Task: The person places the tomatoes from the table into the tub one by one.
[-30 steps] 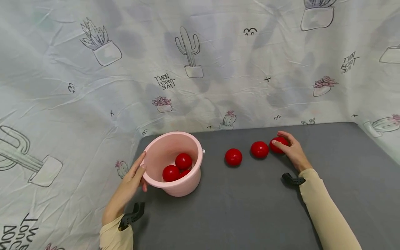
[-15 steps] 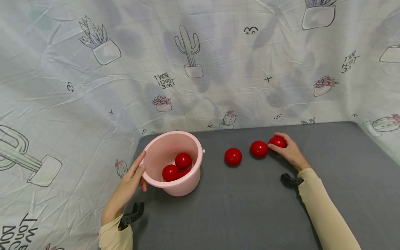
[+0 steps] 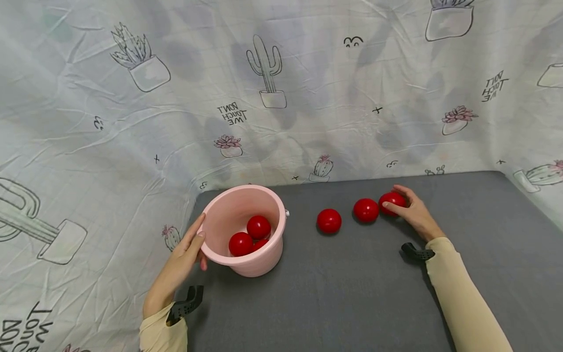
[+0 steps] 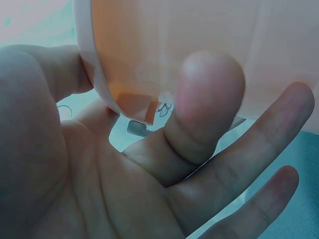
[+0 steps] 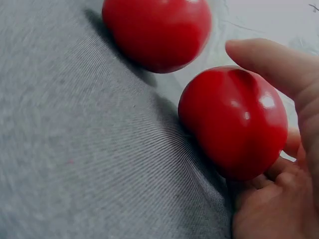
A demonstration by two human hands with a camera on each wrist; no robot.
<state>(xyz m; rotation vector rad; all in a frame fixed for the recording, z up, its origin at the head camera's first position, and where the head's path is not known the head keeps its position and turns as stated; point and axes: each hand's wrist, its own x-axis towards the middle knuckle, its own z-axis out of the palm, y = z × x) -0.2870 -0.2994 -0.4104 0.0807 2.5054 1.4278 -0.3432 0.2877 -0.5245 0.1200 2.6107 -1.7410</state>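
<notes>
left hand: grip pinching the pink bucket at its rim. right hand: grip curled round the rightmost red ball, on the gray surface. three balls lie inside; two other balls are left outside, untouched.

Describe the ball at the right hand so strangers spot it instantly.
Find the pink bucket on the grey table. Right of it, three red balls form a row. Yours is the last ball, farthest from the bucket, and alone has the right hand around it.
</notes>
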